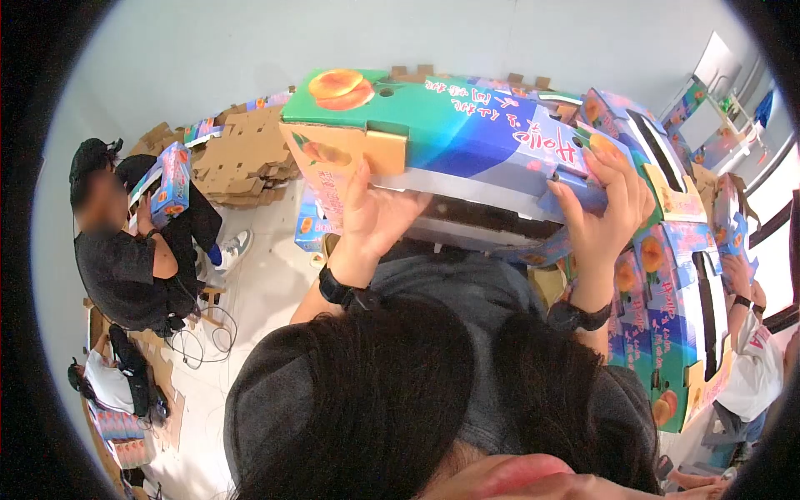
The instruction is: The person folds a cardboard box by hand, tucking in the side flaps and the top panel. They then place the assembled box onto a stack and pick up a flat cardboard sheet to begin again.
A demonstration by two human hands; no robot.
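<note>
The peach-printed carton [475, 137] spans both hands, the left hand [372, 223] clamped near one end, the right hand [607, 207] clamped near the other.

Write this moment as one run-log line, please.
left hand: gripping peach-printed box | right hand: gripping same box near opposite end | box: raised, long dark opening visible | nearby: more printed boxes

wall: pale, plain | floor: light, shiny [279, 242] | window: bright, right side [773, 250]
</note>
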